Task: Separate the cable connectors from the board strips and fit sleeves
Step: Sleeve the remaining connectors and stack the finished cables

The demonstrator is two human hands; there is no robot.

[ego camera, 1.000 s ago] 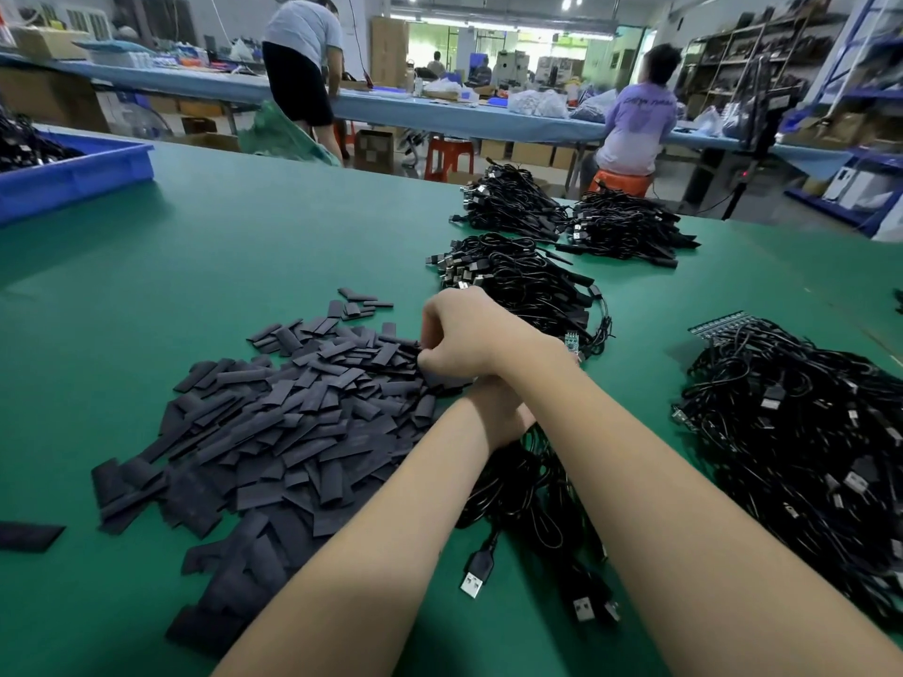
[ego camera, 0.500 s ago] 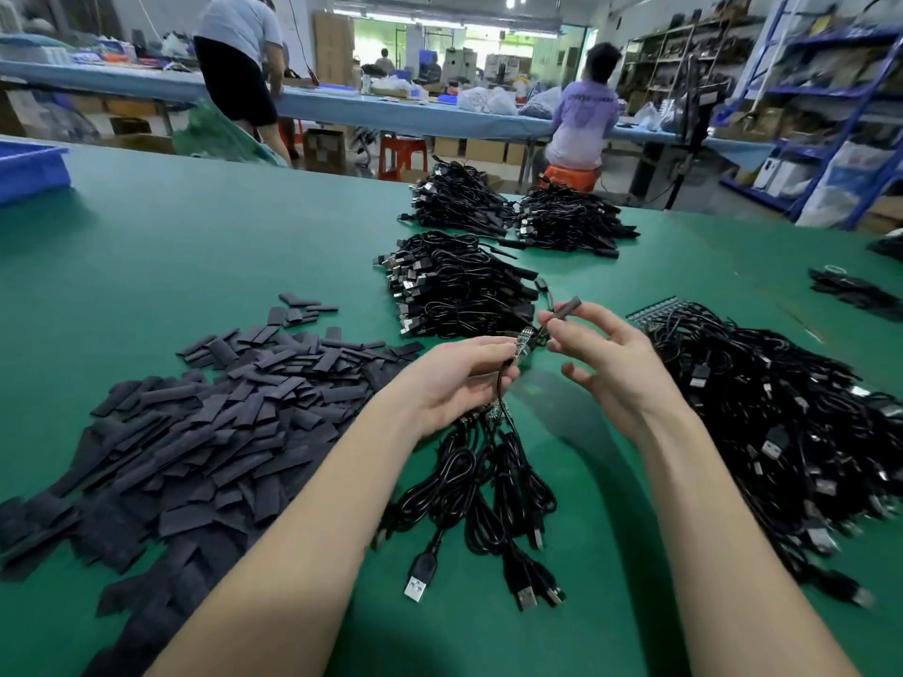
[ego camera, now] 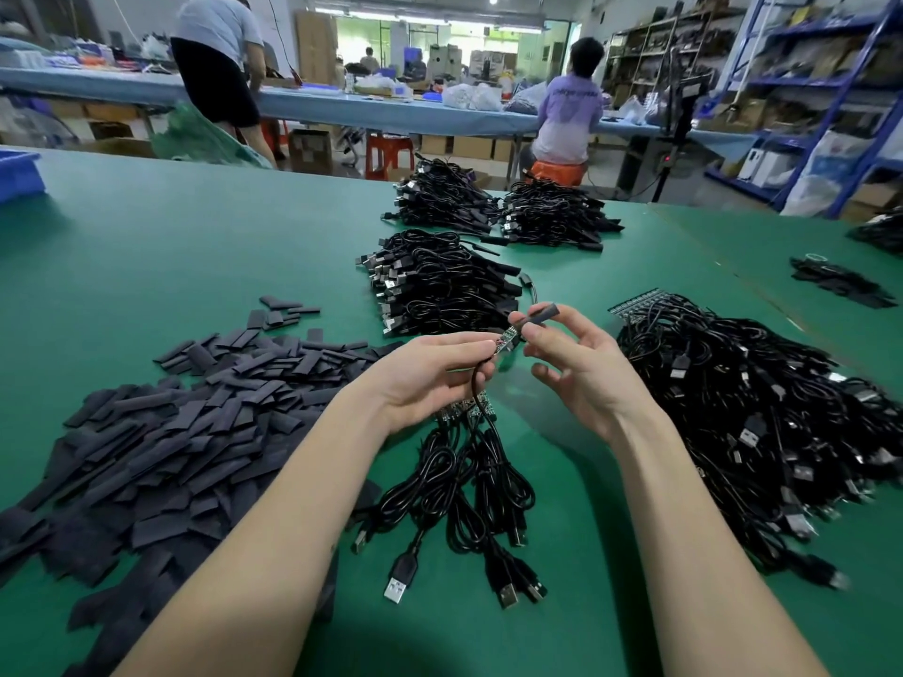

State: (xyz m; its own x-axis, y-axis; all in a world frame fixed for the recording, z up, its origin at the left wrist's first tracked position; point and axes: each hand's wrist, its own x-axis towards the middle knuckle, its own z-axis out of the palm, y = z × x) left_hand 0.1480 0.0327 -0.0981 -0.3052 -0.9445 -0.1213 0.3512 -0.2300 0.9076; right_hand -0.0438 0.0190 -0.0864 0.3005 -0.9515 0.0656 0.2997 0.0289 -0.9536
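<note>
The left hand (ego camera: 430, 378) pinches a cable's little board end (ego camera: 505, 340) between thumb and forefinger, with the board's long axis pointing toward two o'clock. The right hand (ego camera: 576, 368) pinches a black sleeve (ego camera: 541, 313) at its fingertips, other fingers loosely spread. The sleeve lies on nearly the same slant, just beyond the board tip at two o'clock (touching or a hair apart, I cannot tell), so the right hand looks set to slide it down toward eight o'clock.
</note>
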